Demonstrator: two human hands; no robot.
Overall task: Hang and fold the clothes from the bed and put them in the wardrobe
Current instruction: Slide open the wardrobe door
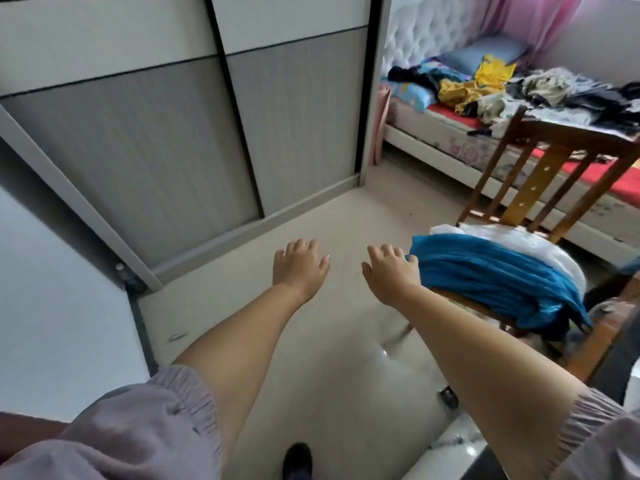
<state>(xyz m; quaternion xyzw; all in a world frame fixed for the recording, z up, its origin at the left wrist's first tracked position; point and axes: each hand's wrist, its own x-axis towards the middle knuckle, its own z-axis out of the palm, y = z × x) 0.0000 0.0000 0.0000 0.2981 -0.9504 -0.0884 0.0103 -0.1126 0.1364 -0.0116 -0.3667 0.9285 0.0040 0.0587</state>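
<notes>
Both my arms reach forward over the floor. My left hand (300, 264) is empty, its fingers relaxed and spread. My right hand (390, 271) is empty too, its fingertips at the edge of a blue garment (491, 271) lying on a wooden chair (554, 161), with a white cloth (512, 239) behind it. Whether the fingers touch the blue fabric I cannot tell. A pile of clothes (502, 88), yellow, dark and pale, covers the bed (450, 133) at the upper right. The wardrobe (173, 133) with grey sliding doors stands shut on the left.
A white door or panel (52, 289) stands at the near left. Pale floor (329, 341) stretches between wardrobe and chair. My dark shoe (298, 460) shows at the bottom. Pink curtains (530, 15) hang behind the bed, and a blue pillow (485, 53) lies at its head.
</notes>
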